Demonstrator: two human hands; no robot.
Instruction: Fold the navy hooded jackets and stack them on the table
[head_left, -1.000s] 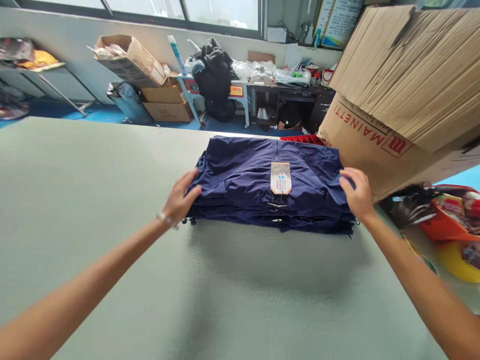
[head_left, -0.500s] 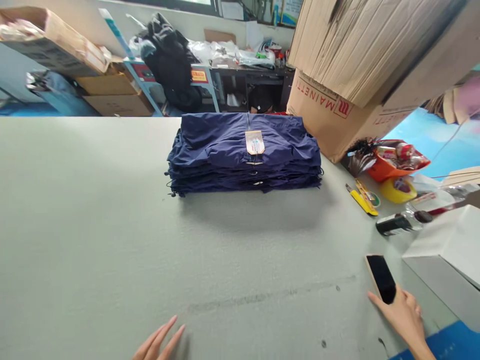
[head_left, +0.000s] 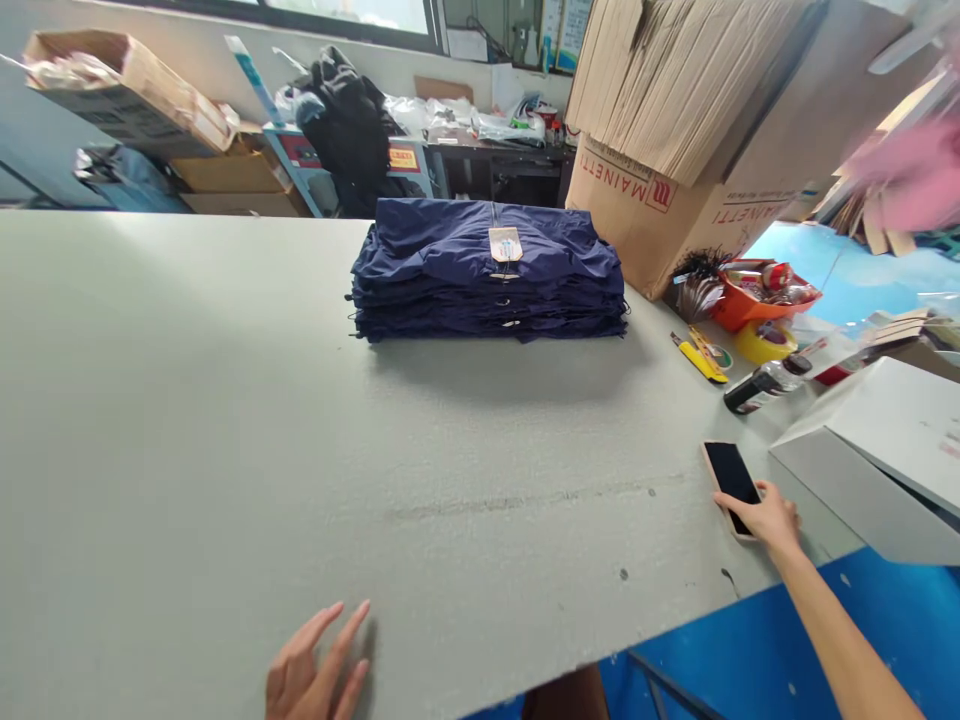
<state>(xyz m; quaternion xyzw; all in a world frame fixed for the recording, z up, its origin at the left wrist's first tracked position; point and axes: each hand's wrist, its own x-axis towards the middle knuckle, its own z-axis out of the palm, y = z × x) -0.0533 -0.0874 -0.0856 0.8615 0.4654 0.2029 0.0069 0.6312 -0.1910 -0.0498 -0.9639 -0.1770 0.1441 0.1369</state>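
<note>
A smartphone (head_left: 731,472) with a dark screen and a pale edge lies at the right side of the table. My right hand (head_left: 772,515) grips its near end, the thumb across the screen and the other fingers along the far side. Near the front edge, my left hand (head_left: 319,665) is over the tabletop with fingers apart and nothing in it. At the far middle of the table sits a stack of folded navy garments (head_left: 487,290), a paper tag (head_left: 505,244) on the top one.
Right of the stack are a large cardboard box (head_left: 622,215), yellow utility knives (head_left: 699,358), yellow tape (head_left: 765,342), an orange bag (head_left: 761,295) and a dark bottle (head_left: 766,385). A white box (head_left: 847,460) stands beside the phone. The table (head_left: 225,450) ends above a blue floor (head_left: 885,620).
The camera view has shifted, so the table's front edge shows. My right hand now has its thumb over the phone's screen. My left hand shows more fully, still empty.
</note>
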